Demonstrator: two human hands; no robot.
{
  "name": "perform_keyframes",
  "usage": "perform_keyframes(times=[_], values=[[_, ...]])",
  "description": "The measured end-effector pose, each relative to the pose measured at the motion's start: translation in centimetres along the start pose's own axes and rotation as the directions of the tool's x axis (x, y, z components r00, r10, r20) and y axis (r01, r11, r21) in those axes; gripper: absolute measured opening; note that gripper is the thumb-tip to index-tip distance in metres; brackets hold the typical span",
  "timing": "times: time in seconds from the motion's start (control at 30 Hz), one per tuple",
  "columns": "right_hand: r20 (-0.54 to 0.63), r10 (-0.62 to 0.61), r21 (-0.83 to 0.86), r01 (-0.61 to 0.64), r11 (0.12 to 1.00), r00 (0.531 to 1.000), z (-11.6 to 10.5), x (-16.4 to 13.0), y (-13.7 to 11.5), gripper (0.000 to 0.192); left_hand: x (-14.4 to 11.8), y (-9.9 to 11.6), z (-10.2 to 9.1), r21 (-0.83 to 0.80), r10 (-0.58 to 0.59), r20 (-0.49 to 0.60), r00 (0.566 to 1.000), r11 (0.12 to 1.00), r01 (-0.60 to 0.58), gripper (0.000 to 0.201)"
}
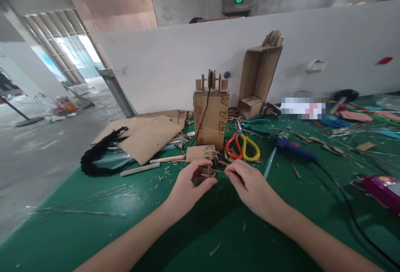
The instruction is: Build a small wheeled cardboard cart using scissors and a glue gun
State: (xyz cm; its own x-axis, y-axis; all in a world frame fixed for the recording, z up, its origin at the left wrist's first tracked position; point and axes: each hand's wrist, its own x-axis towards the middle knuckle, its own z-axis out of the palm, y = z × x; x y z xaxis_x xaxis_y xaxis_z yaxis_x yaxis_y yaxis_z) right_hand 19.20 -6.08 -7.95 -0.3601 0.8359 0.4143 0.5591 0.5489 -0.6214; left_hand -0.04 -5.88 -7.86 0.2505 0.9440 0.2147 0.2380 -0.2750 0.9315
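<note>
Near the scissors (243,147), left hand (190,184) and right hand (250,184) fingers pinch a cardboard piece (206,173); squeezing might crush it.

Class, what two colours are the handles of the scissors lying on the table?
The scissors have one red handle and one yellow, clearest in the head view.

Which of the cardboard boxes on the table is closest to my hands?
The small flat box lying just beyond your left hand; the box with the black cord and the tall open one stand farther back.

Both hands (218,184) pinch a small cardboard piece (206,173) above green table (93,230).
</note>
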Motion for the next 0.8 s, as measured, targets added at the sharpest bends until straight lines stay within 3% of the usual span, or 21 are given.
perform_keyframes(times=[0.1, 0.23, 0.53, 0.7, 0.8], values=[[-0.012, -0.048, -0.02, 0.048, 0.999, 0.999, -0.02, -0.1, -0.05, 0.004, 0.04, -0.09, -0.03, 0.012, -0.003, -0.003, 1.0, 1.0, 0.003, 0.033], [-0.02, -0.097, -0.037, 0.096, 0.995, 0.995, -0.04, -0.12, -0.37, 0.01, -0.07, -0.26, 0.07, 0.054, 0.006, -0.046, 0.999, 0.999, -0.004, 0.034], [0.015, -0.03, 0.067, 0.029, 0.997, 0.999, 0.01, -0.12, -0.57, 0.013, -0.2, -0.24, 0.33, 0.09, 0.115, -0.087, 0.99, 0.99, -0.107, 0.036], [0.074, 0.124, 0.179, -0.135, 0.975, 0.99, -0.21, 0.2, -0.89, 0.013, -0.09, -0.08, 0.08, 0.132, 0.145, -0.068, 0.987, 0.982, -0.135, 0.036], [0.268, 0.283, 0.381, -0.371, 0.847, 0.921, -0.27, 0.42, -0.87, 0.015, -0.16, -0.01, 0.0, 0.165, 0.154, -0.039, 0.987, 0.975, -0.146, 0.036]])
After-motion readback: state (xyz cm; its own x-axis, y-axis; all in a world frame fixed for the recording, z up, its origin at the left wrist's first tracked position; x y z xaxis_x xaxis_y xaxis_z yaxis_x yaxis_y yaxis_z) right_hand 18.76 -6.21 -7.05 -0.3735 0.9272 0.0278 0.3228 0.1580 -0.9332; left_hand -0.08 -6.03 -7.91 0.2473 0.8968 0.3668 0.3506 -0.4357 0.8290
